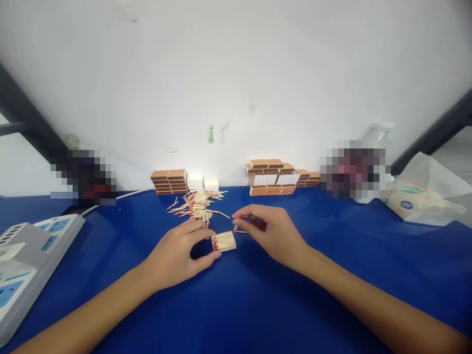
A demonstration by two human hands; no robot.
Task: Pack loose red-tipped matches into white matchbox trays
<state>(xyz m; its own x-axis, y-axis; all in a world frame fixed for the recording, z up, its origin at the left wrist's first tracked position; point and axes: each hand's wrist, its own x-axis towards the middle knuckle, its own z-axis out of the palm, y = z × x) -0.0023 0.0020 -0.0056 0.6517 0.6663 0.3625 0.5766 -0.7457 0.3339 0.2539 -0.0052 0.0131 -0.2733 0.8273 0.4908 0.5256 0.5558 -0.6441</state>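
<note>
My left hand (180,253) grips the left end of a small white matchbox tray (227,249) between thumb and fingers. Inside the tray lie several matches (225,241), their red heads toward the left. Just right of the tray, my right hand (276,238) pinches a match (235,228) with its red head pointing down. Another match lies partly under those fingers, by the tray's right side. Beyond the left hand is a loose pile of red-headed matches (197,202), scattered in many directions.
Against the wall stand stacked brown matchboxes (169,182), white trays (195,182) and another matchbox stack (273,190). A power strip (47,250) with a white cable lies at left on the blue table (236,305). A tissue pack (420,201) sits at right. Two areas are blurred.
</note>
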